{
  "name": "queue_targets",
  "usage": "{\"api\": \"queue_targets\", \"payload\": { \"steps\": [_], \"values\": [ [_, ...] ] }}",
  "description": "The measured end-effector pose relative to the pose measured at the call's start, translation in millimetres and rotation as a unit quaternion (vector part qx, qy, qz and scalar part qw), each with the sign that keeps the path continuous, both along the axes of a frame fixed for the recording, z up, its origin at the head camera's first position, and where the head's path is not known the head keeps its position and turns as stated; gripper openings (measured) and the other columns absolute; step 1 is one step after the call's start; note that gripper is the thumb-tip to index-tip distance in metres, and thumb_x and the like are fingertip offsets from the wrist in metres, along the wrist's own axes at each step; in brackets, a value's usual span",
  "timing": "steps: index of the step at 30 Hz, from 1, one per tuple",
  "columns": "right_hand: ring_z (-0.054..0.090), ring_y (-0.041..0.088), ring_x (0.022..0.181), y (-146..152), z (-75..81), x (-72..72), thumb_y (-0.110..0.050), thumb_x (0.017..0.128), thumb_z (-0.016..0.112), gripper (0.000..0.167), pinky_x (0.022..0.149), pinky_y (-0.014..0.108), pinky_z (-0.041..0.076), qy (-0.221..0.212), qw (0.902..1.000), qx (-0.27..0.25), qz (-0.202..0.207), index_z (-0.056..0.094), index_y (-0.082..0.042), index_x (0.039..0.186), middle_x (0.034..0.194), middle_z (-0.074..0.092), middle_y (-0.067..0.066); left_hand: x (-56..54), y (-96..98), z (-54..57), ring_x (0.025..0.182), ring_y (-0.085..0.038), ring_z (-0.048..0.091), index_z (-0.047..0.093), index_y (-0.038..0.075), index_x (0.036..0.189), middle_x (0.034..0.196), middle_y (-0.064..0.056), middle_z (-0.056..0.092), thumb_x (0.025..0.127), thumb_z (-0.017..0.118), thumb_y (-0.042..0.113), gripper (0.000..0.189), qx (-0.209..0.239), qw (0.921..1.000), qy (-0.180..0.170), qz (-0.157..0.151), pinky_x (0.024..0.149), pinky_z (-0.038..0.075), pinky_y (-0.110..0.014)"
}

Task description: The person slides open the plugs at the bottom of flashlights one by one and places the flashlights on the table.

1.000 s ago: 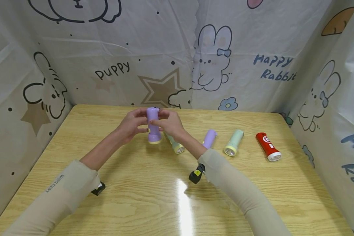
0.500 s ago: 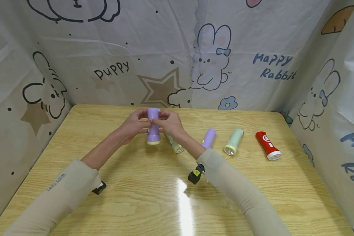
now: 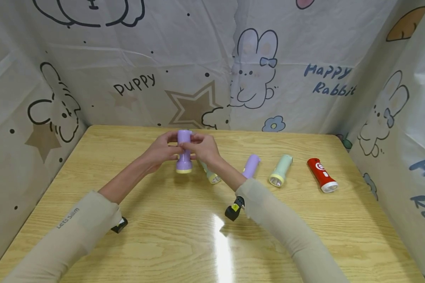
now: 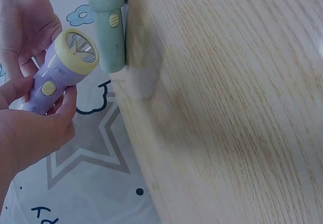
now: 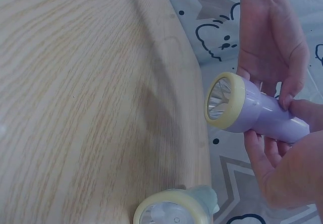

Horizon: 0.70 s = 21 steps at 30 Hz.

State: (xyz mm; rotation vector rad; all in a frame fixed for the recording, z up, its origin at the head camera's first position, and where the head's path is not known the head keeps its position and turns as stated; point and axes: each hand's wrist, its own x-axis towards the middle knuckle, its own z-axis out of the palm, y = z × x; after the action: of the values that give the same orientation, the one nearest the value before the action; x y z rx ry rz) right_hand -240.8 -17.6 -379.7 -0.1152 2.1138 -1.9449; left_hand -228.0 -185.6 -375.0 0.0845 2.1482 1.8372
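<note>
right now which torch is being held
The left purple torch: the left hand and right hand grip it, while the right purple torch, left green torch, right green torch and red torch lie on the table.

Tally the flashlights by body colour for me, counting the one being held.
Purple flashlights: 2, one of them held
Green flashlights: 2
Red flashlight: 1
Total: 5
</note>
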Motion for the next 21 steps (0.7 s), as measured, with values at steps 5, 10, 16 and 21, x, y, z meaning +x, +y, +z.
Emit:
{"api": "queue_targets", "payload": {
  "steps": [5, 10, 16, 21],
  "values": [
    [0.068, 0.026, 0.091, -1.2, -1.4, -0.7, -0.009, 0.089, 0.076, 0.033, 0.072, 0.035, 0.061, 0.003, 1.0000, 0.000, -0.004, 0.065, 0.006, 0.116, 0.105, 0.067, 0.014, 0.5, -0.5, -0.3, 0.129, -0.036, 0.042, 0.026, -0.001, 0.154, 0.147, -0.021, 0.037, 0.092, 0.060, -0.002, 0.071, 0.006, 1.0000, 0.001, -0.001, 0.102, 0.045, -0.052],
    [0.069, 0.026, 0.092, -1.5, -3.0, -0.5, -0.011, 0.089, 0.076, 0.032, 0.072, 0.035, 0.061, 0.006, 1.0000, -0.003, 0.000, 0.067, 0.006, 0.115, 0.108, 0.067, 0.014, 1.7, -0.5, 1.0, 0.129, -0.037, 0.043, 0.027, -0.002, 0.153, 0.146, -0.022, 0.037, 0.093, 0.059, -0.002, 0.068, 0.008, 1.0000, -0.003, 0.000, 0.102, 0.044, -0.053],
    [0.070, 0.026, 0.091, -1.8, -3.0, 1.3, -0.013, 0.090, 0.076, 0.034, 0.072, 0.036, 0.061, 0.003, 1.0000, -0.004, 0.000, 0.066, 0.004, 0.118, 0.112, 0.067, 0.014, 3.6, 0.6, 3.3, 0.126, -0.035, 0.044, 0.030, -0.001, 0.153, 0.144, -0.022, 0.038, 0.092, 0.059, -0.002, 0.068, 0.005, 0.9999, -0.012, 0.007, 0.100, 0.045, -0.050],
    [0.070, 0.025, 0.089, -2.8, -3.5, 1.9, -0.012, 0.090, 0.076, 0.035, 0.071, 0.035, 0.061, 0.000, 1.0000, -0.004, -0.007, 0.066, 0.005, 0.120, 0.111, 0.067, 0.014, 2.9, 0.3, 2.8, 0.124, -0.034, 0.045, 0.030, 0.000, 0.153, 0.142, -0.023, 0.039, 0.092, 0.060, -0.001, 0.068, 0.003, 0.9998, -0.018, 0.012, 0.098, 0.047, -0.047]
  ]
}}
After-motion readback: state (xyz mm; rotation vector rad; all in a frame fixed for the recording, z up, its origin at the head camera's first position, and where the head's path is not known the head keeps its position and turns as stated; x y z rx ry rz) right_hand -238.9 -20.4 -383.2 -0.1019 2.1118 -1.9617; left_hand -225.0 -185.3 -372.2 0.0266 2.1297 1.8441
